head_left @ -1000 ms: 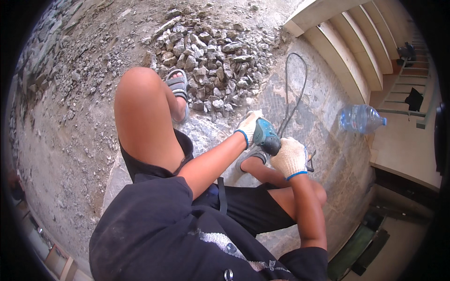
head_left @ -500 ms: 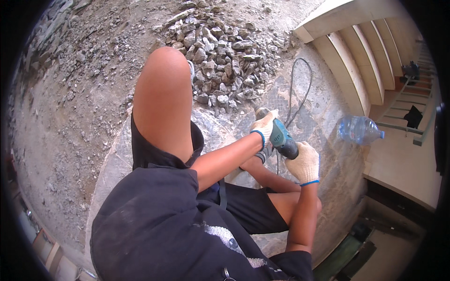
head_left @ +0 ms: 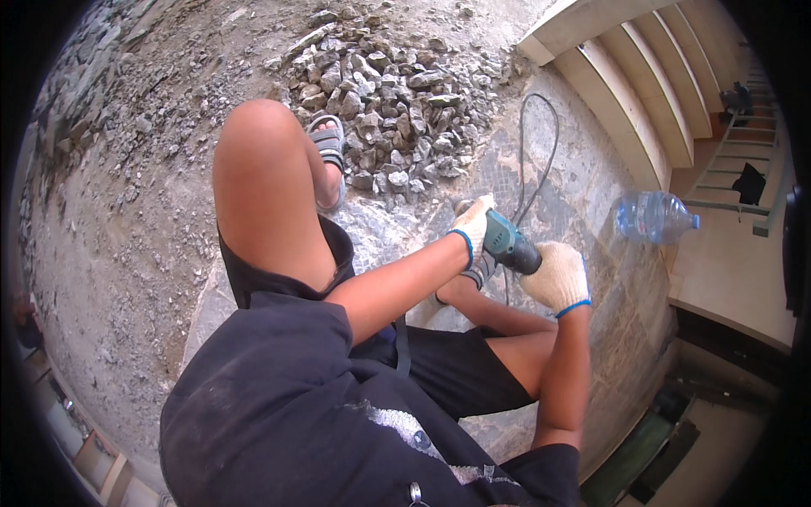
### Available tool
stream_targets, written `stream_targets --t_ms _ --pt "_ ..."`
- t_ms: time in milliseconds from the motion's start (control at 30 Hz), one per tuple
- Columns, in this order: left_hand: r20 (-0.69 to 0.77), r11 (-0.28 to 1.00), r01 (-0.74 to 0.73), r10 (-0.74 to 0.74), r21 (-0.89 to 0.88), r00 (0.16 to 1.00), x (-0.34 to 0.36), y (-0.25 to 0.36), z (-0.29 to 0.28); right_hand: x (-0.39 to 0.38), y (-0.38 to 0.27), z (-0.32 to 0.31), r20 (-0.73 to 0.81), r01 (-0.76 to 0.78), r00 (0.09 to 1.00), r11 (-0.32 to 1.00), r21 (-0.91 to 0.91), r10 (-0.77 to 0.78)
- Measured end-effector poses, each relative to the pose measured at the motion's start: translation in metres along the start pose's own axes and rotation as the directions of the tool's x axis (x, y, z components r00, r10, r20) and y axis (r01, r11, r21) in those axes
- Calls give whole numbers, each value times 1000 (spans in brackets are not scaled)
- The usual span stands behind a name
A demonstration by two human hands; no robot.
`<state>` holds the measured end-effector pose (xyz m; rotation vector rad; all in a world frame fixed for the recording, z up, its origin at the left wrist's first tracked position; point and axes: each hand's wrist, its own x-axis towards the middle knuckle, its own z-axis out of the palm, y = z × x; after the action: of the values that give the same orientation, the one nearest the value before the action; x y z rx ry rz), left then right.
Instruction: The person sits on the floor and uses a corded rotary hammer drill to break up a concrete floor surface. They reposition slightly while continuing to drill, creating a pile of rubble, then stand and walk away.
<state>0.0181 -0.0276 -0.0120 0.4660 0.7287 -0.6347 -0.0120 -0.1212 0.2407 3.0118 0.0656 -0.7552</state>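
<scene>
Head view: the left hand (head_left: 475,224), gloved in off-white knit with a blue cuff, is clasping the front part of a teal-and-black power drill (head_left: 509,242) in a narrow grip. The right hand (head_left: 555,275), gloved alike, is holding the drill's black rear end, its fingertips hiding from the camera. The drill is slanting between the two hands, its grey front end pointing toward the upper left; whether its tip is touching anything, I cannot tell. Below the drill, a foot in a grey strapped sandal (head_left: 483,272) is resting, partly hiding behind the left hand. A thin black cable (head_left: 553,139) is looping over the grey, dusty stone paving (head_left: 583,190) just beyond the tool. Farther up, a heap of jagged grey stones (head_left: 397,118) is spreading near the other sandalled foot (head_left: 328,152). To the right, well apart from the hands, a large clear plastic bottle (head_left: 655,217) is pointing its blue cap rightward, and pale, flat-edged steps (head_left: 629,97) are rising above it, with a greenish metal ladder (head_left: 722,205) standing out at the far right
</scene>
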Motion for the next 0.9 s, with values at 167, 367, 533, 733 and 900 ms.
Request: stream_targets --t_ms 167,367,533,733,900 --pt "94 998 61 -61 6 994 1 36 6 30 -17 -24 0 68 998 996 -62 -68" --pt "-6 991 35 -36 -126 999 -3 45 6 53 -38 -40 68 140 989 978 -153 -131" --pt "-163 982 -46 16 -182 987 -1 37 12 66 -42 -46 103 168 984 961 -222 -148" --pt "-164 970 -27 -13 -240 986 19 47 24 93 -40 -63 156 182 976 965 -188 -154" --pt "-129 956 -36 -2 -292 992 26 51 27 102 -38 -63 141 194 975 968 -158 -173"
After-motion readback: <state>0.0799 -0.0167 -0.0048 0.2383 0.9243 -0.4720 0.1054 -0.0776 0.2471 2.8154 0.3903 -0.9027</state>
